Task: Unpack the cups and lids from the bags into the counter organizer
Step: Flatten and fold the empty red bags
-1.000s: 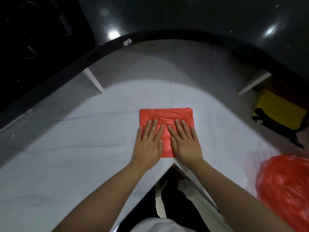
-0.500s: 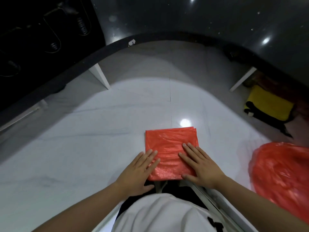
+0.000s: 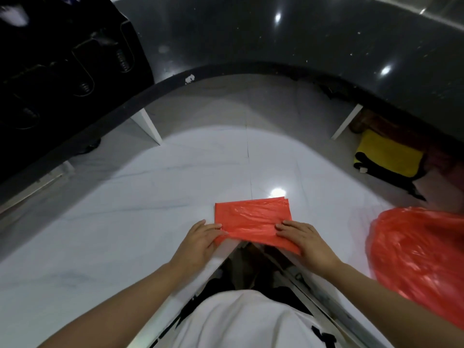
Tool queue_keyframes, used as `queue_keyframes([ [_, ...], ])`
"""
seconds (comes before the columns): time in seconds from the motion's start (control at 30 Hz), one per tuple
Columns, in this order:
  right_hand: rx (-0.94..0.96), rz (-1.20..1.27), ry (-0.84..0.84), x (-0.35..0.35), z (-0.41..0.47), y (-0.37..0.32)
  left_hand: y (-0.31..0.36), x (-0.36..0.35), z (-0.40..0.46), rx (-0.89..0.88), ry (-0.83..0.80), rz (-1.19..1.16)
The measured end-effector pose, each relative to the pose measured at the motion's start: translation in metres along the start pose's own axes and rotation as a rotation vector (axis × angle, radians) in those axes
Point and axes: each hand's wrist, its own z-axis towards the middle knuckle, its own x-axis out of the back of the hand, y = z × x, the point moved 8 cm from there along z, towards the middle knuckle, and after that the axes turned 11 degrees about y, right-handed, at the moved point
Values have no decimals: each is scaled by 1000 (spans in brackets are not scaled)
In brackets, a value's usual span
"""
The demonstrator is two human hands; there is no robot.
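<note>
Head view, lower centre of frame. Folded red bag lies flat on the white counter, a rectangle w/ long axis running left-right across the frame; its near edge overhangs the counter's inner corner notch.

L hand sits at the bag's lower-left corner, fingertips on the edge, fingers lightly bent; the corner looks slightly lifted there, so prob. a pinch, but the thumb is hidden and a firm grip can't be confirmed. R hand covers the bag's lower-right corner, fingers curled over the plastic, thumb apparently under the overhang: reads as a pinch on the bag.

Key relation: the bag extends up-frame from both hands, i.e. away from the body; the grips bracket the near long edge, one at each end. Both hands touch it, neither clearly nearer. Judged next move (another fold or lifting it off) would turn on that near edge rising evenly.

Right edge of frame: a second red bag, bulging, well apart from the folded one, nearer the R hand; contents not visible. Judgement: more unpacking remains.

Upper left: black wire organizer, blurred; no cups or lids discernible. Right, mid-frame: yellow-black cloth below the dark counter edge.
</note>
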Motion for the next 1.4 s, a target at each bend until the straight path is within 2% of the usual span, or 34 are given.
queue_keyframes([
  [0.07, -253, 68, 91, 6, 13, 12, -6, 4, 15, 186, 31, -42],
  [0.17, -589, 161, 48, 1, 24, 31, -15, 6, 30, 362, 83, 53],
  [0.23, -637, 162, 32, -2, 32, 34, -19, 5, 36, 415, 93, 174],
  [0.37, -612, 8, 18, -3, 47, 32, -25, 0, 45, 576, 106, 316],
  [0.4, -619, -29, 11, -4, 48, 31, -22, 2, 49, 563, 152, 311],
  [0.47, -658, -82, 16, -3, 46, 29, 0, -4, 59, 333, 188, 334],
  [0.53, -702, -129, 87, 4, 43, 26, 24, -28, 62, 75, 49, 370],
  [0.57, -676, -172, 151, 10, 42, 21, 27, -41, 61, 30, -34, 394],
  [0.6, -591, -216, 217, 15, 45, 10, 25, -52, 60, 33, -107, 425],
  [0.67, -295, -238, 291, 19, 59, -28, 17, -67, 54, 69, -181, 479],
  [0.73, -118, -166, 179, 0, 74, -55, 11, -73, 50, 74, -197, 482],
  [0.83, -203, -71, -94, -39, 86, -56, 8, -76, 48, 59, -204, 495],
  [0.93, -213, -207, -249, -67, 81, -39, 7, -76, 49, 56, -191, 490],
  [1.1, -233, -384, -158, -69, 72, -23, 2, -74, 47, 95, -153, 459],
  [1.27, -243, -368, -85, -58, 62, -9, -1, -74, 46, 49, -157, 418],
  [1.4, -267, -375, -137, -55, 53, 7, 0, -72, 45, 21, -179, 397],
])
